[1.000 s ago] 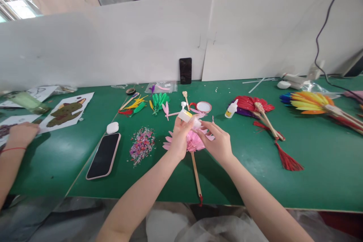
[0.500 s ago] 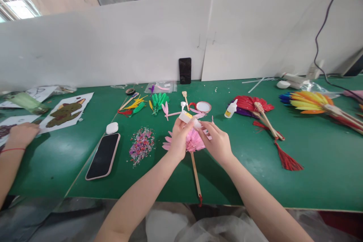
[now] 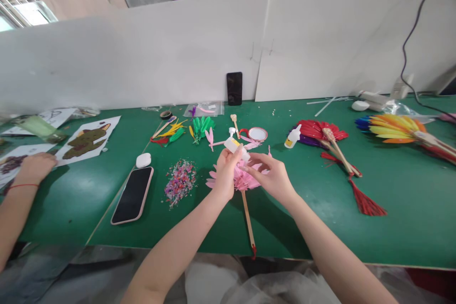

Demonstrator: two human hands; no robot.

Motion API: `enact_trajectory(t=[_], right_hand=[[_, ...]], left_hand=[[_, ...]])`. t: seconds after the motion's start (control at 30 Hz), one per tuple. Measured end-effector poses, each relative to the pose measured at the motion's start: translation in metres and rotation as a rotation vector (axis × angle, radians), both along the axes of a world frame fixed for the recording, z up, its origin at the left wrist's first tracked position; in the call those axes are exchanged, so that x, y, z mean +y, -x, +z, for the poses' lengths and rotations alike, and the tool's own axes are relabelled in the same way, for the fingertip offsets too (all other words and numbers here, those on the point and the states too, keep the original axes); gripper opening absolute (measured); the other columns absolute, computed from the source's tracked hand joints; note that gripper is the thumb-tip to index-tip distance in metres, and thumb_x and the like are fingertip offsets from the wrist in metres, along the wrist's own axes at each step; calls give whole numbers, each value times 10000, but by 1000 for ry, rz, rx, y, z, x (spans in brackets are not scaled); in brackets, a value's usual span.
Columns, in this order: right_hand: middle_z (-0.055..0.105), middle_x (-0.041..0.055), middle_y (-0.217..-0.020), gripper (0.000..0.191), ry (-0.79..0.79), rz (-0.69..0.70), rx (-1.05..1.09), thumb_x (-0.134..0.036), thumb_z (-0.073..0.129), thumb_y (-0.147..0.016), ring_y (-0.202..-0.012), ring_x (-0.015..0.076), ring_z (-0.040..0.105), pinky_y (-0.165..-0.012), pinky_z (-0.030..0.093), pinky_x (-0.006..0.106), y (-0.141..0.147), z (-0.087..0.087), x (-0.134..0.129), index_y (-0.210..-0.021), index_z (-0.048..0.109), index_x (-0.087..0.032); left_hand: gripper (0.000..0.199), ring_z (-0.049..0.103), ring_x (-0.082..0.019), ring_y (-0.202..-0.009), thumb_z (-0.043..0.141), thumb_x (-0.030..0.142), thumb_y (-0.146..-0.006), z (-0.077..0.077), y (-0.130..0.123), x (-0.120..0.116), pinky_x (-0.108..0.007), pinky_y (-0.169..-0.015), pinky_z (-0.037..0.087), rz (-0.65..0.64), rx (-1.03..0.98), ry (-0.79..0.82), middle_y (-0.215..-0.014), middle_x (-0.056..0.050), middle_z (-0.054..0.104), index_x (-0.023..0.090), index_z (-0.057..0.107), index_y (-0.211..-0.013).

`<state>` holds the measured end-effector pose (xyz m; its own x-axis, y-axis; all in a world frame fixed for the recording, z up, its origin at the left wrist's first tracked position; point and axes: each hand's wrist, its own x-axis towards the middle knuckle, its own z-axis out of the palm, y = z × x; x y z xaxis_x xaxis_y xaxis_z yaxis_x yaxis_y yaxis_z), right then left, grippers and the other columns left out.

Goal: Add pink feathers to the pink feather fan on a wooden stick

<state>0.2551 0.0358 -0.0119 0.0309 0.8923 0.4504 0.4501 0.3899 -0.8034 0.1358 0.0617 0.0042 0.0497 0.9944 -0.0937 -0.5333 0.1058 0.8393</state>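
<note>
My left hand [image 3: 225,173] is closed round a small white bottle [image 3: 236,146] with a yellow label, tilted above a pink feather fan [image 3: 245,179]. Close to the bottle's lower end is my right hand [image 3: 272,174], fingers bent; whether its fingertips hold anything is too small to tell. The fan's wooden handle [image 3: 248,218] points toward me and ends in a red cord. Behind my hands lie loose pink feathers [image 3: 210,138], a white nozzle cap [image 3: 232,131] and a round white-and-red lid [image 3: 257,134].
Left of the fan are coloured chips [image 3: 180,182], a phone [image 3: 132,195] and a white case [image 3: 143,160]. Another person's hand [image 3: 38,167] rests at far left. Rightward stand a glue bottle [image 3: 292,137], a red fan [image 3: 320,130] and a rainbow fan [image 3: 394,128].
My right fingertips have moved slightly down and away from the white bottle. The whole view has shifted slightly, so the table things appear a little further right.
</note>
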Motion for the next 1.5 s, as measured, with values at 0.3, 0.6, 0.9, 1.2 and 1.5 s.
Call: enact_trajectory(t=[0.3,0.6,0.9,1.2,1.5], right_hand=[[682,65,-726,207,-106,-103,-181,-370,566,-842,-577,167,620,-522,500,280,-1,-4,-1,-851,641,-178],[684,97,-872,239,-132,-58,-300,-317,416,-930,-670,181,650,-551,494,268,-4,-4,-1,-939,608,-175],[680,57,-763,223,-187,-109,-370,-389,560,-849,-599,162,640,-504,476,248,-2,-6,0,-903,630,-184],[671,61,-720,231,-230,-123,-444,-337,473,-900,-576,150,632,-492,424,228,-5,-7,-1,-838,620,-169],[646,62,-735,264,-156,-10,-397,-326,386,-942,-563,157,609,-506,439,249,-3,-1,-3,-861,588,-176]], left_hand=[[297,596,-167,-817,721,364,-698,-6,-2,0,-284,-774,407,-59,67,-32,-829,-20,636,155,581,-855],[298,588,-153,-784,754,361,-650,-2,-2,-1,-263,-755,393,-29,55,1,-761,-3,624,160,601,-808],[317,575,-134,-696,756,353,-645,-2,-2,-1,-262,-697,398,-30,59,45,-740,-3,618,155,564,-801],[292,583,-144,-760,743,339,-667,-5,-3,-1,-272,-737,420,-40,102,19,-797,-12,620,164,570,-823],[273,584,-134,-713,735,319,-675,-6,-3,-1,-259,-712,416,-3,144,-6,-752,-6,614,160,558,-809]])
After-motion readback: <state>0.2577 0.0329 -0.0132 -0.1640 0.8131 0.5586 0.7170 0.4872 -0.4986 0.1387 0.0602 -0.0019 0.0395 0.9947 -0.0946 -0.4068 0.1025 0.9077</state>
